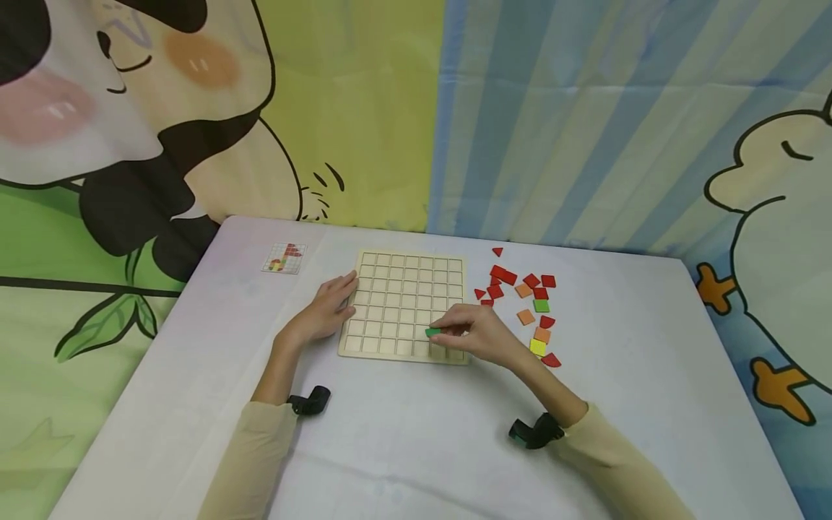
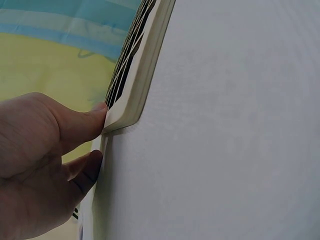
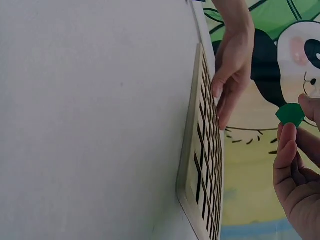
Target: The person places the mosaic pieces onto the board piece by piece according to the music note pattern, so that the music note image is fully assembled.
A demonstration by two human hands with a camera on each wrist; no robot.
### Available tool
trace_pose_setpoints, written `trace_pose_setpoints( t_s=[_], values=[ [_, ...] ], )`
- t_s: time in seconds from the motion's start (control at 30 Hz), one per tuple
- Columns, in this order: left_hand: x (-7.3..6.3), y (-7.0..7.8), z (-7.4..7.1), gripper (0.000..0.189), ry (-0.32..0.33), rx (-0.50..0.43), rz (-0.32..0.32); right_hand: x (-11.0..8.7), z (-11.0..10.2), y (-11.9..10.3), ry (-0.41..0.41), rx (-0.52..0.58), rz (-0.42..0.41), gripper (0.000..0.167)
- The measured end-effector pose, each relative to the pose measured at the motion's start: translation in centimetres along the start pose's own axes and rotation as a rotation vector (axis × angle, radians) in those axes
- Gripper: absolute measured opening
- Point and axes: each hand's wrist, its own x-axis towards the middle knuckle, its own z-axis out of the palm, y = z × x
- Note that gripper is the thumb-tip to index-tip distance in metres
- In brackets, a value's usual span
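Observation:
A light wooden grid board [image 1: 396,292] lies flat on the white table, its cells bare. My left hand [image 1: 320,312] rests against the board's left edge with fairly straight fingers; in the left wrist view the thumb [image 2: 87,122] touches the rim near a corner. Over the board's lower right part, my right hand [image 1: 481,334] pinches a small green quarter-circle tile [image 3: 289,114] between thumb and fingertips. The right wrist view shows that tile held up, apart from the board.
Loose red tiles [image 1: 503,274], orange tiles [image 1: 526,317], a green square tile [image 1: 541,305] and a yellow tile [image 1: 537,347] lie right of the board. A small pattern card [image 1: 284,258] lies at the back left. Behind the table hangs a cartoon-printed cloth [image 1: 364,108].

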Motion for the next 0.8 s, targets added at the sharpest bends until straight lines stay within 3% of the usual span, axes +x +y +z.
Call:
trace_pose_setpoints(
  t_s=[0.2,0.5,0.8],
  values=[
    [0.0,-0.2,0.0,0.061,0.003,0.007,0.018,1.4,2.6,-0.1,-0.049,-0.073,-0.085,0.017],
    [-0.2,0.1,0.0,0.061,-0.007,-0.011,-0.002,3.0,5.2,-0.4,-0.131,-0.083,-0.021,0.025],
    [-0.2,0.0,-0.2,0.061,-0.009,0.007,0.013,5.2,7.0,-0.8,-0.202,-0.146,-0.005,0.024]
  ],
)
